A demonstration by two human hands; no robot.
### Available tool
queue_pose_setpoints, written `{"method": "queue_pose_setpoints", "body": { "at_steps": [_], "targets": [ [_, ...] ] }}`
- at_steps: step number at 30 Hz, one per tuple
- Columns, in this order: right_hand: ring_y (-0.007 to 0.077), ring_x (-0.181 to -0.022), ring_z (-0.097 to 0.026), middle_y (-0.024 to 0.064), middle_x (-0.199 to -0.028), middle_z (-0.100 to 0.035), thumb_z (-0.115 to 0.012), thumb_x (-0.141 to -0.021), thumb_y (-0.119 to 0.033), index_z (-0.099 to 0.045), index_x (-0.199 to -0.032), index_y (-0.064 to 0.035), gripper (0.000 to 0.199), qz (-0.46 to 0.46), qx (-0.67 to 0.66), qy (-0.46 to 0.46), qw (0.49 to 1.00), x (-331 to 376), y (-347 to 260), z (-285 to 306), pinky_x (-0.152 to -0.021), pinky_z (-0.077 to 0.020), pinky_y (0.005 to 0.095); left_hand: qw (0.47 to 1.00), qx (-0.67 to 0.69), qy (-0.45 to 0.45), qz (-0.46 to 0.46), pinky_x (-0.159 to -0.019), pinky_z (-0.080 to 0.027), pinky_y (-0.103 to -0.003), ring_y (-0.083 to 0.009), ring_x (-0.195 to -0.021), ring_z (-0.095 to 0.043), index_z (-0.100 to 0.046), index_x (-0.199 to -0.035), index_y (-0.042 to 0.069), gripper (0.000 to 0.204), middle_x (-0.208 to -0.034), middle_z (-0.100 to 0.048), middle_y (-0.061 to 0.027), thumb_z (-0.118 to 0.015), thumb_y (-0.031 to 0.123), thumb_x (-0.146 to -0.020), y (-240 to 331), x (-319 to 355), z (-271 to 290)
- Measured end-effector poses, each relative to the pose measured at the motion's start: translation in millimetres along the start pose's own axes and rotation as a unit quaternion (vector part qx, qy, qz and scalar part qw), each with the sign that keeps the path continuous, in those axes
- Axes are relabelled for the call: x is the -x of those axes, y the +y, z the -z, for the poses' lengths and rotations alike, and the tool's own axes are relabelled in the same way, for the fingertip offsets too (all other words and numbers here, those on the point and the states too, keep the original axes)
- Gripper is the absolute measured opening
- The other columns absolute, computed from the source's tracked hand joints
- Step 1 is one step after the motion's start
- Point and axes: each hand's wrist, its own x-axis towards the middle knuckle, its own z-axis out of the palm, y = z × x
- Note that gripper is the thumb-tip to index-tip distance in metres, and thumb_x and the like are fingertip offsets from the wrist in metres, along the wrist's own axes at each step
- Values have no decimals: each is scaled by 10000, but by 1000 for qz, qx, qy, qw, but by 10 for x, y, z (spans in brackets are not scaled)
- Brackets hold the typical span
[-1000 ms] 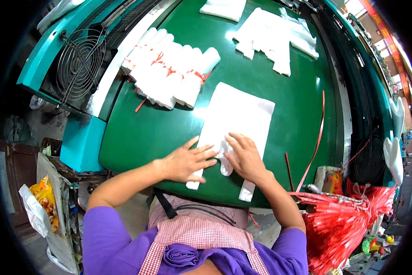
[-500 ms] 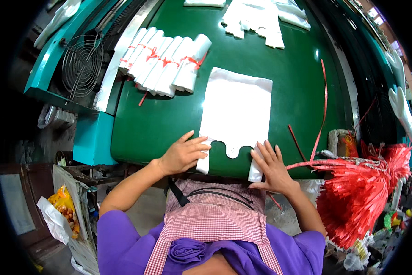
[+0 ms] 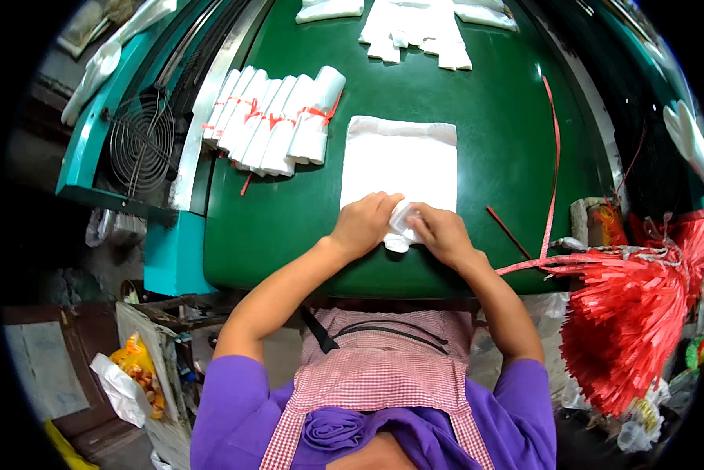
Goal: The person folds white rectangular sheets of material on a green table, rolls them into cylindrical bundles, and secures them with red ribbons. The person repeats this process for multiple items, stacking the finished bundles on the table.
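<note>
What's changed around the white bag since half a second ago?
The left hand and right hand moved inward from the bag's two side strips and now meet at its lower middle. The strips no longer hang down; they appear folded inward on the white bag. Whether the fingers grip is unclear. The red-tied white rolls stay put on the green table.

The bag pile [image 3: 399,160] lay near the desk's [image 3: 493,164] front edge, rolls [image 3: 280,129] to its left, more bags [image 3: 418,27] behind, strips [image 3: 554,149] rightward, and a ribbon bundle [image 3: 618,333] farther right.
</note>
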Motion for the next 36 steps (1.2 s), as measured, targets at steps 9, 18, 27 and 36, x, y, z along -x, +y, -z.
{"method": "queue_pose_setpoints", "body": {
  "at_steps": [9,18,27,36],
  "targets": [
    [345,-1368,-337,192,-1439,-409,-532,-905,-205,-477,-1326,21,481,103,273,8,956,13,241,-125,-1114,-276,469,982,6,39,-183,-871,-513,-377,-263,-1056,-625,-631,-1125,42,340,-1190,-632,-116,-618,43,-785,97,373,-15],
    [366,-1365,-344,222,-1443,-392,-622,-877,-379,-430,-1366,26,663,111,236,1,966,-34,99,-97,-1116,-283,486,997,59,52,-20,-706,-521,-415,-323,-797,-631,-641,-1047,55,252,-939,-657,-170,-662,166,-822,-176,-251,130],
    [346,-1240,-512,183,-1304,-540,-654,-858,-86,-555,-1252,1,416,154,-58,81,983,480,-149,-221,-1000,-442,398,990,-100,-47,-85,-763,-499,-415,-283,-850,-573,-580,-975,29,318,-938,-569,-104,-657,65,-669,20,-40,64],
    [248,-1082,-609,152,-1217,-583,-519,-968,-121,-423,-1331,35,407,-204,-731,80,647,220,97,-97,-928,-521,362,971,153,-147,-108,-1006,-413,-482,-360,-1224,-504,-657,-1013,68,278,-1273,-579,-132,-683,37,-738,-263,158,314]
  ]
}}
